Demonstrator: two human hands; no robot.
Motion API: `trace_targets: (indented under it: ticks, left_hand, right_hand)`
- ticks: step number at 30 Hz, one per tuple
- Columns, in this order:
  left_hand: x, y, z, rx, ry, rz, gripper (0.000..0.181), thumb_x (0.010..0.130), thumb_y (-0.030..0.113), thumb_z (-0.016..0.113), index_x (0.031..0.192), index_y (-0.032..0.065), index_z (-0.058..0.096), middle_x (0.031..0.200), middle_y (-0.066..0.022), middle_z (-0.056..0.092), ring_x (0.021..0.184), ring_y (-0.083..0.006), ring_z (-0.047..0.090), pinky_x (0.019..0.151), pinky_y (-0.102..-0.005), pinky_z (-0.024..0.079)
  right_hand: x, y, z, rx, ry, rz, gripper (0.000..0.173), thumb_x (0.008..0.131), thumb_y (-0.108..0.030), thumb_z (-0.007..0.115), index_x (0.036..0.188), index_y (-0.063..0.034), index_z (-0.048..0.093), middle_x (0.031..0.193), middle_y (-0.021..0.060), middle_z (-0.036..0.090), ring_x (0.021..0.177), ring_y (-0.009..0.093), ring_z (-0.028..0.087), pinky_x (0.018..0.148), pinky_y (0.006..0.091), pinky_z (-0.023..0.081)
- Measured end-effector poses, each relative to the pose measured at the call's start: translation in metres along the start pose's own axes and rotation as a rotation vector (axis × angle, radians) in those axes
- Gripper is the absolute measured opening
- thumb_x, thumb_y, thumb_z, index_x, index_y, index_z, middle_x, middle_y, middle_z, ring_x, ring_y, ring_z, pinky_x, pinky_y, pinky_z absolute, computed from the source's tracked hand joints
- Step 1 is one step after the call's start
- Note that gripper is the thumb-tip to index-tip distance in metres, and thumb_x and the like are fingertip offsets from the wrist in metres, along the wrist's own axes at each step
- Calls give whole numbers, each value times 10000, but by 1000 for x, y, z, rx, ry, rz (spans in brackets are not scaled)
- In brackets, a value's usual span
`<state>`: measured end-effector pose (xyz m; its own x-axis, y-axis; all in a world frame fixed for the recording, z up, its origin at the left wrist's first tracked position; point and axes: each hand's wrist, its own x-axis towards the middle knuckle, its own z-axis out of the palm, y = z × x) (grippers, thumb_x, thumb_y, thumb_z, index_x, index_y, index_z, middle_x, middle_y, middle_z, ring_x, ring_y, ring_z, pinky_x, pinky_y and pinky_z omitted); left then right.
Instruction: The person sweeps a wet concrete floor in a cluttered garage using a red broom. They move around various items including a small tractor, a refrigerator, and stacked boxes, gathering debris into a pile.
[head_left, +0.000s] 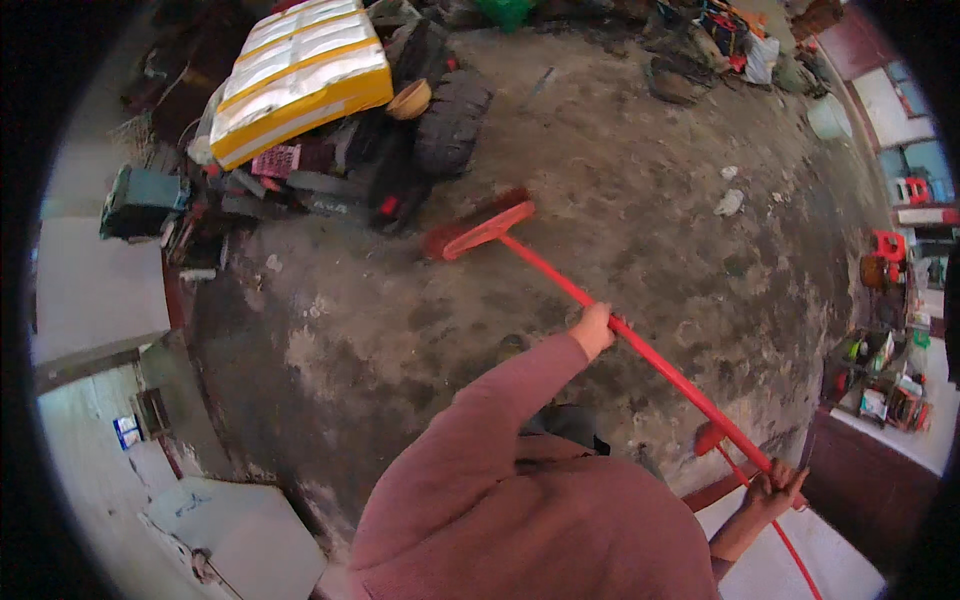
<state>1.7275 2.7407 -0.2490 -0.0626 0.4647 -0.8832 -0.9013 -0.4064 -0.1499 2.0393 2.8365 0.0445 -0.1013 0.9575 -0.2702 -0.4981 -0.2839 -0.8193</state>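
A red push broom (675, 376) slants across the view, its wide head (491, 229) at the concrete floor (637, 172) and its bristles blurred. Partway down the handle, my left hand (595, 330) is closed around the pole. My right hand (774, 489) grips the pole near its end, close to my right side. A second tool with a thin red handle (796, 559) and a small red head (709, 437) passes beside or behind my right hand; whether the hand touches it, I cannot tell.
A yellow-and-white box (304, 75) tops a pile beside a knobbly black tyre (452, 124) at the upper left. Whitish scraps (729, 201) lie on the floor to the right. A white bucket (829, 118) and cluttered shelves (877, 382) line the right side. A white panel (236, 536) is lower left.
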Motion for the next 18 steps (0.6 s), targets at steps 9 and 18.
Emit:
trace_targets:
  ticks: [9,18]
  left_hand:
    - [21,83,-30,465,-90,415,189,805,103,491,935,-28,450,871,-197,530,806,-315,534,764,-507,435]
    - [79,31,41,-24,359,192,132,794,119,513,879,25,475,774,-155,515,679,-279,498,686,-456,443]
  right_hand:
    - [84,59,14,56,-78,234,332,860,-281,507,594,-159,351,540,-28,325,470,105,319,331,225,255]
    - [160,46,49,6,5,288,317,899,-281,457,623,-166,350,540,-40,306,525,101,339,384,234,269]
